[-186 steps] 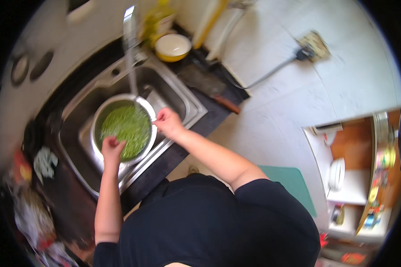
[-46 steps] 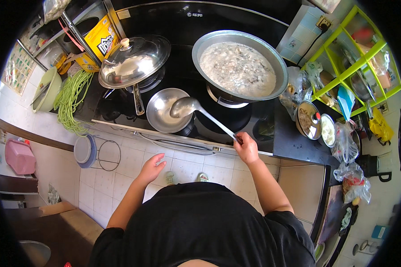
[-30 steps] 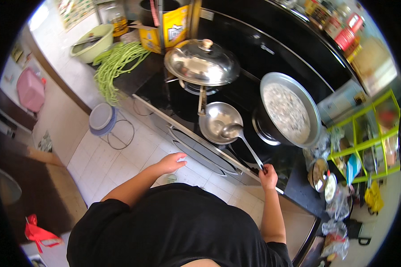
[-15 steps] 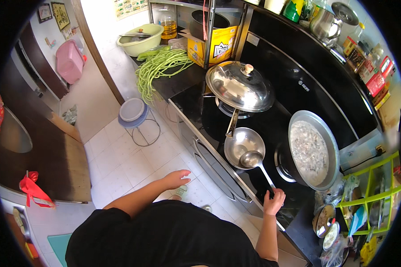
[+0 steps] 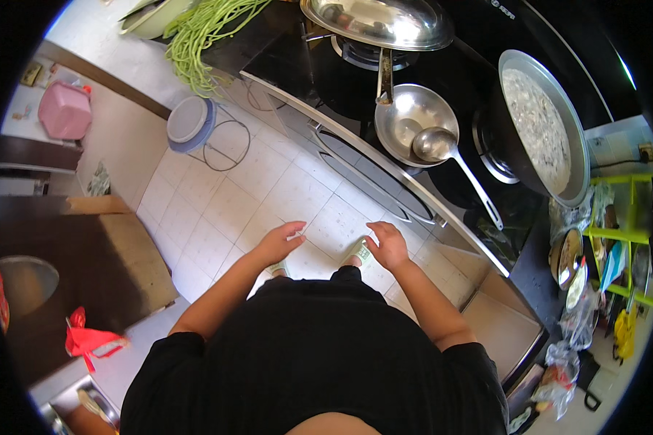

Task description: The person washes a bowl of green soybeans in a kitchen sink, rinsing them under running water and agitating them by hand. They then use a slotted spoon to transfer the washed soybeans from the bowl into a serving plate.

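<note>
Since the previous frame, the right hand [image 5: 389, 245] had released the ladle [image 5: 450, 161], which rested in the small pan [image 5: 413, 123] at upper centre, and both it and the left hand [image 5: 277, 243] hung open and empty, so ladling apparently stood paused and required regrasping the handle.

Ladle [image 5: 442, 148], steel, long handle: bowl rests in small empty steel pan [image 5: 411, 123] on black stove, handle slants out toward stove's front edge. My hands off it. Pan's own handle points back toward domed lid.
</note>
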Demonstrator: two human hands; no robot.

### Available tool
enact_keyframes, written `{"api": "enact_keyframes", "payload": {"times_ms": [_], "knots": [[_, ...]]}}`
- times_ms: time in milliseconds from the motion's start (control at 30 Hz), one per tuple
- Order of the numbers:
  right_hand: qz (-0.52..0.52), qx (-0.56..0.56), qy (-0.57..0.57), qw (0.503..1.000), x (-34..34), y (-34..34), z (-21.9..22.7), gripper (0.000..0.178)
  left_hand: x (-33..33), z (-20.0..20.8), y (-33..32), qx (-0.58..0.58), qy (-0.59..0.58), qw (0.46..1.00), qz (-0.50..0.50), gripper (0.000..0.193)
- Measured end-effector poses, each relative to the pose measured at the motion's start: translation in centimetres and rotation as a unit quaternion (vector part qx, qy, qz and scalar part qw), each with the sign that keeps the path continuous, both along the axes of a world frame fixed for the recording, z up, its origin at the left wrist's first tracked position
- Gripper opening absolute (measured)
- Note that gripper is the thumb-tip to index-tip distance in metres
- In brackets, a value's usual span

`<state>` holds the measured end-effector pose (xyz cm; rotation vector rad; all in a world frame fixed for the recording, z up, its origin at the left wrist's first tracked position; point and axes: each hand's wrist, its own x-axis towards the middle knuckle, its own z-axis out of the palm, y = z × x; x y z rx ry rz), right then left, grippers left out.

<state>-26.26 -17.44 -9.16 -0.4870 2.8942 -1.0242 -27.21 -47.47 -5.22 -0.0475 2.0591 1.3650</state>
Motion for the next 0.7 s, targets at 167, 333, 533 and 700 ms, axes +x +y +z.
{"api": "enact_keyframes", "payload": {"times_ms": [167, 333, 533, 700], "knots": [[-0.122, 0.061, -0.205, 0.969, 3.9, -1.9, -5.5, 0.037, 0.0, -4.4, -4.8, 0.037, -0.017, 0.998, -0.047, 0.043], [-0.174, 0.09, -0.316, 0.928, 5.3, -6.2, -13.7, 0.043, 1.9, -8.8, -12.4, 0.031, -0.043, 0.998, 0.013, 0.042], [-0.196, 0.12, -0.376, 0.898, 1.0, -8.7, -26.7, 0.053, 7.6, -17.3, -15.9, 0.05, -0.144, 0.978, 0.143, 0.037], [-0.138, 0.306, -0.279, 0.899, -8.4, -5.3, -37.5, 0.063, 10.7, -21.6, -12.8, 0.09, -0.18, 0.969, 0.147, 0.037]]}}
